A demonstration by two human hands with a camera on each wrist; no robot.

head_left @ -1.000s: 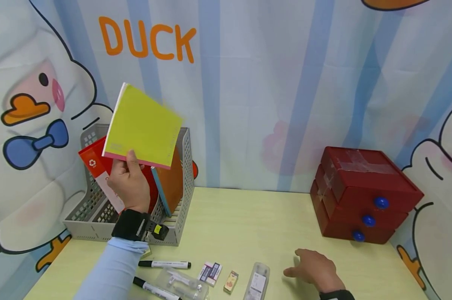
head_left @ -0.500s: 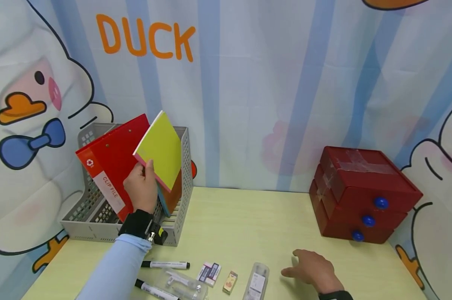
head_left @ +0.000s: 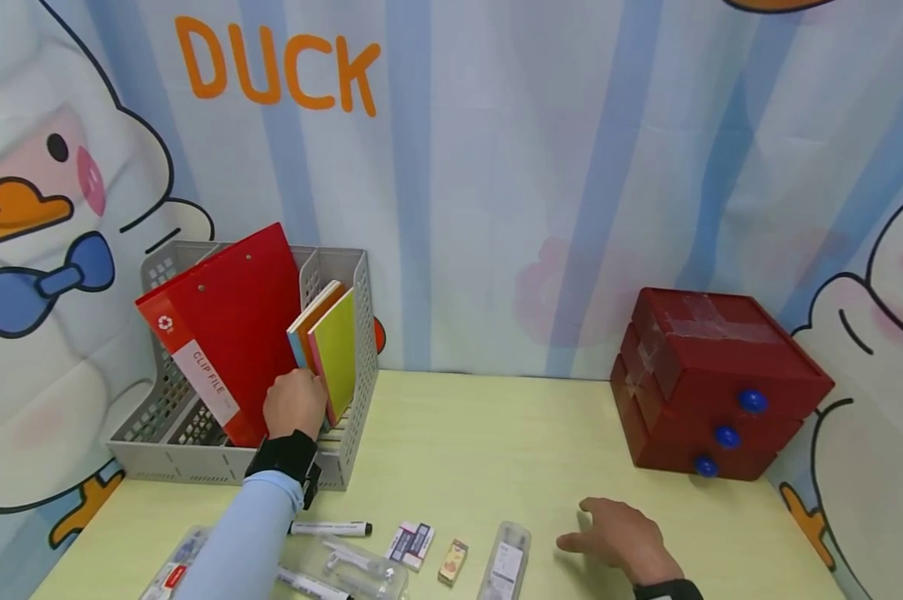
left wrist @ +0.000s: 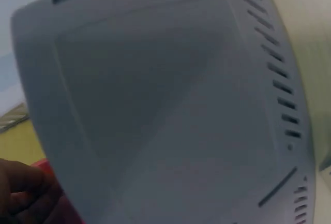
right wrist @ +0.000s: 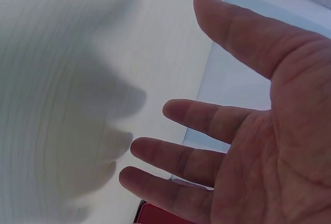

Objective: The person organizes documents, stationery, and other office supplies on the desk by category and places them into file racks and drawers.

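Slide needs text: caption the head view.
Left grip at yellow notebook in gray basket; right grip empty above table.

On the far left, the curtain (head_left: 481,183) reads "DUCK"; the red folder (head_left: 252,333) bears a recycling sign (head_left: 165,322) and a "CLIP FILE" label (head_left: 206,381).

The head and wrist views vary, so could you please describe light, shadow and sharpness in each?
Head: even light, with the label on the red clip file readable; left wrist: dim and soft, the grey basket filling most of the frame; right wrist: soft-edged shadows on the table, the right grip clearer.
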